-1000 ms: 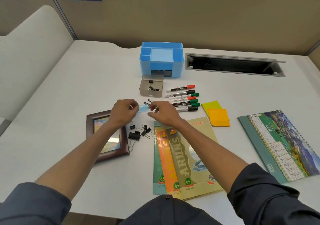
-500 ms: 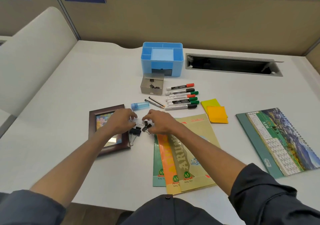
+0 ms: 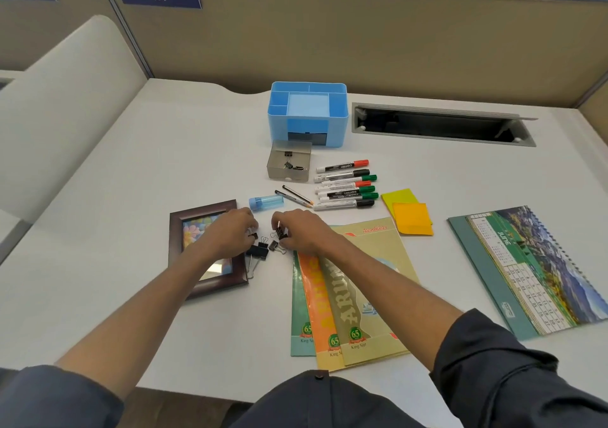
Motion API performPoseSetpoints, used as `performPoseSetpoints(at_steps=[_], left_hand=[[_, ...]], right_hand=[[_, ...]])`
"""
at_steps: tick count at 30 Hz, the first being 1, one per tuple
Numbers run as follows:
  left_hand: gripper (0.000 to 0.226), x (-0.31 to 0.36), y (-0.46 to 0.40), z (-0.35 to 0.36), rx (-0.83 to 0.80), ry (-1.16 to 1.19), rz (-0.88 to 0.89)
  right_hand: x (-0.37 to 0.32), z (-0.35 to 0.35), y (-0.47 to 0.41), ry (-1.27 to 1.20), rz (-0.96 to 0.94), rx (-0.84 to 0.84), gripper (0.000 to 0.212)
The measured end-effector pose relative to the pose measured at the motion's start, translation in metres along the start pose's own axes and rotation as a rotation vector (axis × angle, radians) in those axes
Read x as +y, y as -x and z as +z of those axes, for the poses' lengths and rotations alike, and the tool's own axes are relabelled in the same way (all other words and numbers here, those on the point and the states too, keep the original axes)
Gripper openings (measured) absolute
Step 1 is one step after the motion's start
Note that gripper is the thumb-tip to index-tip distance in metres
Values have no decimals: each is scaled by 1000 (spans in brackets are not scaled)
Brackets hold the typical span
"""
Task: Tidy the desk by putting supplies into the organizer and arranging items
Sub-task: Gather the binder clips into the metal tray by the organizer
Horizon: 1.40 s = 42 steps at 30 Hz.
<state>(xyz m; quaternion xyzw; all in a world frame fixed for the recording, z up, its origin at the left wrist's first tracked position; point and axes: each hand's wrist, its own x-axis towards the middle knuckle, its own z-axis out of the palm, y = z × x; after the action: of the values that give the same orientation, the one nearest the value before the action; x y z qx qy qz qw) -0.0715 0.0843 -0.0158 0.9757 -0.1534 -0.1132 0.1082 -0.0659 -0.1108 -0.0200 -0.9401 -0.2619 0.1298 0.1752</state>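
Counter [image 3: 115,217]: white, carrying everything under both hands.
Calendar [image 3: 533,273]: flat, well off to the right of the right hand.
Notebooks [image 3: 348,296]: three fanned out, under the right forearm.
Picture frame [image 3: 184,226]: lies beneath the left hand.
Organizer [image 3: 307,115]: blue, compartments open upward, far beyond both hands.
Grey tray [image 3: 289,164]: just in front of the organizer, a few clips inside.
Markers [image 3: 345,185]: a row beyond the right hand.
Sticky notes [image 3: 408,217]: yellow and orange, right of the right hand.
Blue tube [image 3: 266,202]: just beyond the gap between the hands.
Left hand [image 3: 230,233]: fingers curled at a small clip, largely hidden.
Right hand [image 3: 301,231]: pinches a binder clip [image 3: 280,232].
Loose clips [image 3: 258,251]: between the hands.
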Motion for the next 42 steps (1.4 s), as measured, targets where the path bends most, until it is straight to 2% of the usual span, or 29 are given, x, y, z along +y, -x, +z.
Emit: performPoseSetpoints(at_steps=[10,14,25,29,35,40,42], left_hand=[[10,2,-1,-4,-4,16,41],[7,1,-4,-3,39,127,9],[8,8,-36,-24,333,512,-53],[7,12,-57,-37,385,544,-68],[12,20,-91,-51,452,591,-128],[11,21,-117,-60,427,661,-199],[13,21,-122,-61,414,680,-210]], right_hand=[[2,-2,-3,-19,-15,18,25],[3,-2,-6,-59,-1,11,23],[17,-12,-11,-340,35,45,19],[25,-20,-19,-423,69,116,19],[38,-50,-38,-445,197,336,26],[54,-70,-65,-489,346,479,16],[58,-74,-73,-516,376,492,23]])
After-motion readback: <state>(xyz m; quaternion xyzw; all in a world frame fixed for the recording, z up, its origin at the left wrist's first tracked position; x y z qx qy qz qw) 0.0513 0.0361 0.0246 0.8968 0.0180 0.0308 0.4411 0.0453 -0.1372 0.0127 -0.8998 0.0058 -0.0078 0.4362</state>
